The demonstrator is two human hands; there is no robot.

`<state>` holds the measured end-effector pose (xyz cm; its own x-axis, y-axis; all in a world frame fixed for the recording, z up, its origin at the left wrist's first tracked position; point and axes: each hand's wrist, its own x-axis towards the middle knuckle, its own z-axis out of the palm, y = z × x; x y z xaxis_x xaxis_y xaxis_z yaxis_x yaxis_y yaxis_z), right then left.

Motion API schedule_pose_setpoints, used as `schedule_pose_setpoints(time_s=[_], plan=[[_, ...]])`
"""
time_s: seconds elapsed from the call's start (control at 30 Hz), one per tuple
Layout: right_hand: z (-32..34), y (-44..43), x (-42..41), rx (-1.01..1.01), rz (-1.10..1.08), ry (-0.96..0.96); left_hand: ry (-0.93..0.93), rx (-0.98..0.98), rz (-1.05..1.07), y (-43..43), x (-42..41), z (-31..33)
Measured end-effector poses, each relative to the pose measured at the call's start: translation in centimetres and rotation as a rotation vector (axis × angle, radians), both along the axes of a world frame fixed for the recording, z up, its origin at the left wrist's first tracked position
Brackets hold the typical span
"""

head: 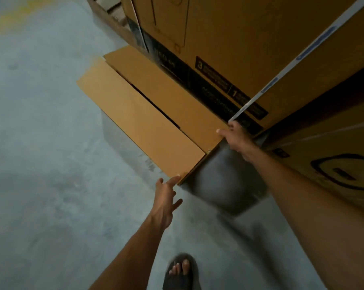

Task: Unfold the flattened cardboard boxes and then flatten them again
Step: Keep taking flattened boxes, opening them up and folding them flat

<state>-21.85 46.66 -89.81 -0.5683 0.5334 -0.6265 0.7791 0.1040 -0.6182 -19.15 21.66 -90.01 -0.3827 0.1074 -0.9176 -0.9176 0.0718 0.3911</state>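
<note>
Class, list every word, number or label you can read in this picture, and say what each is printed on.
"3": black label on the tall cardboard box.
"1": same black label, further right.
Small print beside both numerals: too blurred to read.
Blue print on the white strip: blurred.
Black emblem on the right-hand box: unreadable.

Matt brown cardboard box [147, 114] with smooth flaps sits on rough grey concrete floor [40, 164].
</note>
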Motion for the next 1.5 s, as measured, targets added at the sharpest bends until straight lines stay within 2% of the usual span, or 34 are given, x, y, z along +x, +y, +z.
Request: schedule_pose_setpoints(time_s=[0.13,0.23,0.3,0.43,0.57,0.77,0.87,1.07,1.3,1.5], plan=[[-4.0,0.8,-1.6,0.090,0.132,-0.103,-0.019,0.089,-0.024,0.8,-0.3,-2.9],[-4.3,0.8,-1.9,0.155,0.174,-0.105,-0.011,0.105,0.058,0.7,-0.2,-3.2],[-2.9,-0.1,-2.0,0.154,0.186,-0.090,0.015,0.050,0.119,-0.4,-0.1,-2.3],[2.3,-4.0,-1.7,0.156,0.175,-0.004,0.227,-0.071,0.228,-4.1,-1.8,2.4],[9.6,-8.7,-1.1,0.028,0.034,0.137,0.347,-0.107,0.223,-7.4,-4.6,9.9],[22.8,-13.5,2.6,-0.027,0.003,0.231,0.404,-0.113,0.194,-12.4,-2.0,23.8],[31.3,-15.2,4.8,-0.060,0.012,0.265,0.479,-0.110,0.252,-13.9,0.9,32.1],[51.0,-17.3,13.3,-0.054,0.058,0.502,0.701,-0.093,0.307,-16.1,9.3,51.6],[73.5,-18.4,25.4,0.124,0.069,0.834,1.015,0.063,0.399,-16.5,21.4,72.0],[85.9,-17.3,34.0,0.232,0.008,1.031,1.263,0.199,0.321,-15.6,28.1,83.5]])
